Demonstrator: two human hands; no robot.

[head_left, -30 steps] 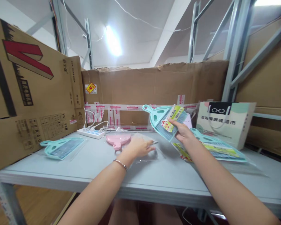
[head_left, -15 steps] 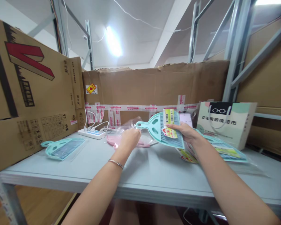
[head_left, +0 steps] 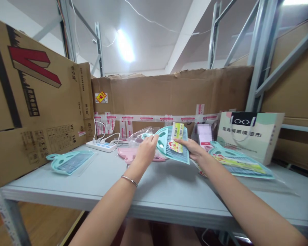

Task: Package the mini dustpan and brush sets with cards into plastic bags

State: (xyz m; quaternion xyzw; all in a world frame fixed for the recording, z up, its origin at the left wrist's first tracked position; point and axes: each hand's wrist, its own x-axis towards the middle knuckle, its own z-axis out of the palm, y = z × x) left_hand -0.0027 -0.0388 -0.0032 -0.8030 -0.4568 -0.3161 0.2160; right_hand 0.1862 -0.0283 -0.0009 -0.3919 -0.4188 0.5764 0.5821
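Observation:
My right hand point(head_left: 193, 151) grips a teal mini dustpan-and-brush set point(head_left: 169, 145) with a yellow paper label point(head_left: 177, 136), held above the grey table point(head_left: 154, 191). My left hand point(head_left: 146, 152) pinches the mouth of a clear plastic bag point(head_left: 140, 136) and holds it against the set's handle end. A pink dustpan point(head_left: 127, 153) lies on the table just behind my left hand.
A teal dustpan set in a bag point(head_left: 69, 161) lies at the left. More bagged teal sets point(head_left: 236, 163) lie at the right before a paper gift bag point(head_left: 248, 133). A white power strip point(head_left: 101, 146) sits at the back. Cardboard walls point(head_left: 169, 92) enclose the table.
My left hand lifted the clear bag off the table and brought it up to the set's handle. My right hand swung the teal set left and down toward it.

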